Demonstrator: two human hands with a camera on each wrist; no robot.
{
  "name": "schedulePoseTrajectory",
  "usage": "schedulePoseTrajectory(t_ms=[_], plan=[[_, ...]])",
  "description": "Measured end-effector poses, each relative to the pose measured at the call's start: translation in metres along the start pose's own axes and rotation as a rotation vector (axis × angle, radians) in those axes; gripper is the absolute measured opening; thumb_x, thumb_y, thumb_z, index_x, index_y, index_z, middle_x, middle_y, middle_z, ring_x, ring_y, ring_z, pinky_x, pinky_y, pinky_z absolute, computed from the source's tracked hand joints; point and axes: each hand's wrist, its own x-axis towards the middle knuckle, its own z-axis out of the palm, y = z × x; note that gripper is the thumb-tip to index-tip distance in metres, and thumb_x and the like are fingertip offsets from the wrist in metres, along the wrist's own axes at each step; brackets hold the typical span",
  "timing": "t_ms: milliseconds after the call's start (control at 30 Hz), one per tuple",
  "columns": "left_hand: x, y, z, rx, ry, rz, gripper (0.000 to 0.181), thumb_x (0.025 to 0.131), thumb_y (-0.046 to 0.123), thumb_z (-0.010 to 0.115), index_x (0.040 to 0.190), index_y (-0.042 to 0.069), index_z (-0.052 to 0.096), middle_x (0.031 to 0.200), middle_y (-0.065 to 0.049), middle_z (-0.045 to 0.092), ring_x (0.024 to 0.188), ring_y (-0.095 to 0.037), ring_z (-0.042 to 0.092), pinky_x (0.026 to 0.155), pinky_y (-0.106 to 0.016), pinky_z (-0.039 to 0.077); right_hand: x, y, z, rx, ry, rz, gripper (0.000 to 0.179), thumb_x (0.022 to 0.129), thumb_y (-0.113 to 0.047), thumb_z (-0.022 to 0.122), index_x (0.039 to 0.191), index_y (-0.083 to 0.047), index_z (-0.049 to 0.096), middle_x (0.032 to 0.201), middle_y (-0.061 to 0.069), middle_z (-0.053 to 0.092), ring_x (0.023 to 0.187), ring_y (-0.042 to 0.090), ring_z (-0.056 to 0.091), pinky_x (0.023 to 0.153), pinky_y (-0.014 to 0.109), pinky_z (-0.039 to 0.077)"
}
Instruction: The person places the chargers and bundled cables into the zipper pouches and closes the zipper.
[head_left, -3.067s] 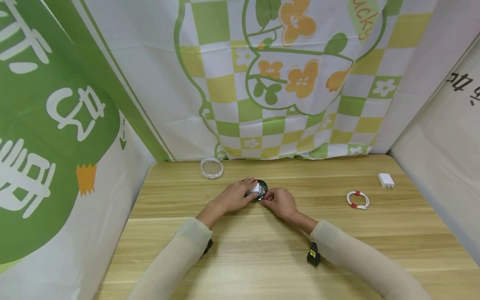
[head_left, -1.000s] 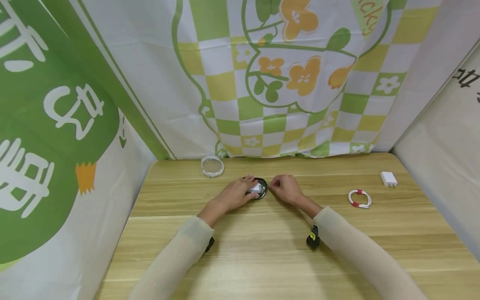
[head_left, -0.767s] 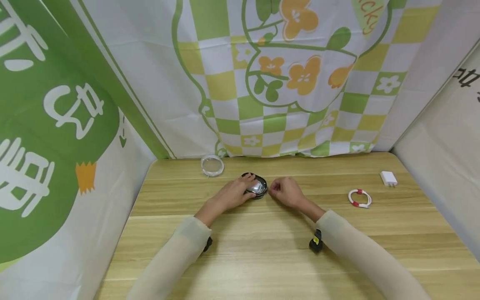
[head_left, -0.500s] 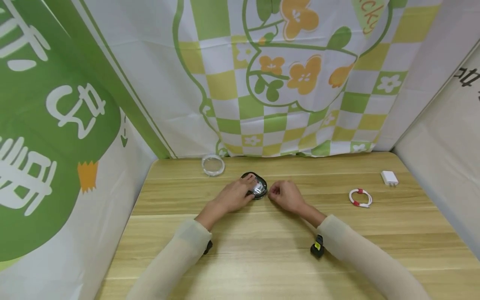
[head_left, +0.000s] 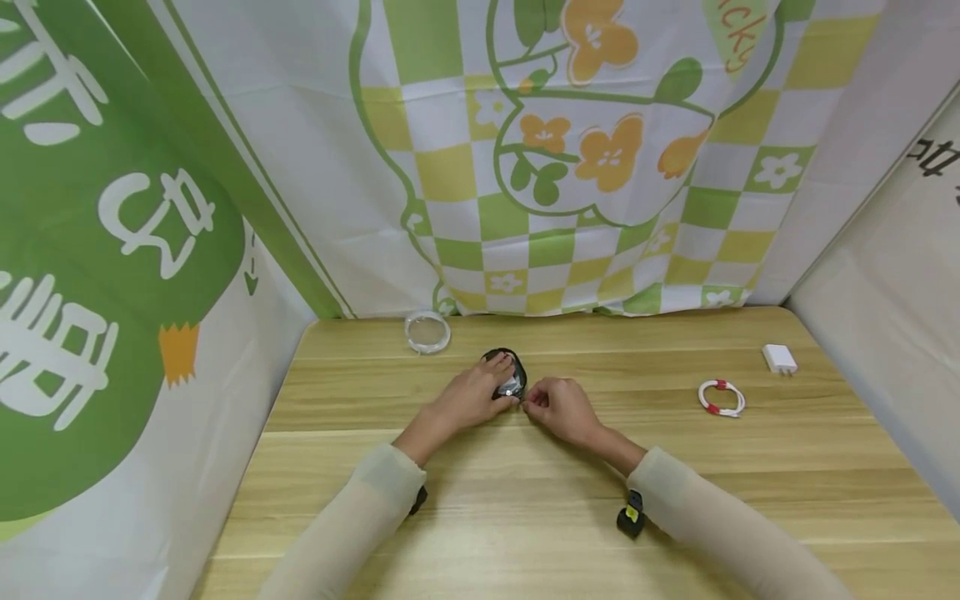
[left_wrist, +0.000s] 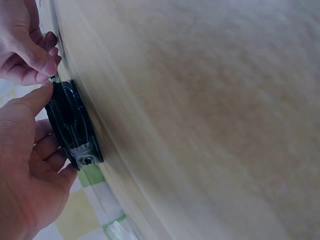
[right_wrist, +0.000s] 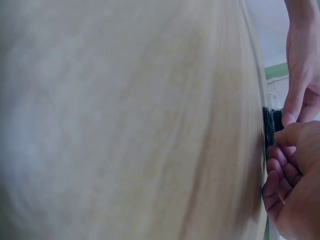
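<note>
Toward the far edge of the wood-grain table (head_left: 517, 517), left of the plug and the cable loop, sits a round black case (head_left: 516, 385) with a patch of clear, shiny film on it. The person's left hand (head_left: 468, 397) grips the case, fingers spread over its top and thumb against the near rim. At that rim the right hand (head_left: 564, 410) pinches with thumb and fingertip; a small dark tab (left_wrist: 52, 79) shows just there in the left wrist view, too small to identify. Beyond the left hand, by the far edge, lies a whitish coil (head_left: 429, 350). Well to the right are a white cable loop (head_left: 742, 400) with red bands and, farther back, a white plug (head_left: 780, 358), its prongs facing the person. Behind the table hangs a green-and-yellow checked cloth (head_left: 525, 242) printed with orange flowers.
</note>
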Motion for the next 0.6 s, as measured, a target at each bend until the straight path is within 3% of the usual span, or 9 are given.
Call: schedulePoseTrajectory(t_ms=[233, 600], plan=[[-0.001, -0.006, 0.002, -0.063, 0.018, 0.012, 0.063, 0.104, 0.037, 0.070, 0.151, -0.002, 0.055, 0.162, -0.021, 0.045, 0.155, -0.036, 0.037, 0.125, -0.050, 0.034, 0.001, 0.003, -0.002, -0.025, -0.006, 0.001, 0.005, 0.089, -0.008, 0.081, 0.084, -0.010, 0.079, 0.078, -0.002, 0.073, 0.068, 0.005, 0.063, 0.063, 0.024, 0.053], [-0.002, -0.006, 0.001, -0.044, 0.013, 0.026, 0.064, 0.105, 0.039, 0.067, 0.153, -0.002, 0.053, 0.160, -0.022, 0.047, 0.154, -0.037, 0.038, 0.123, -0.052, 0.036, 0.012, 0.012, -0.010, -0.091, 0.003, -0.024, 0.006, 0.090, -0.009, 0.080, 0.084, -0.008, 0.079, 0.076, -0.001, 0.073, 0.067, 0.007, 0.063, 0.063, 0.026, 0.054]])
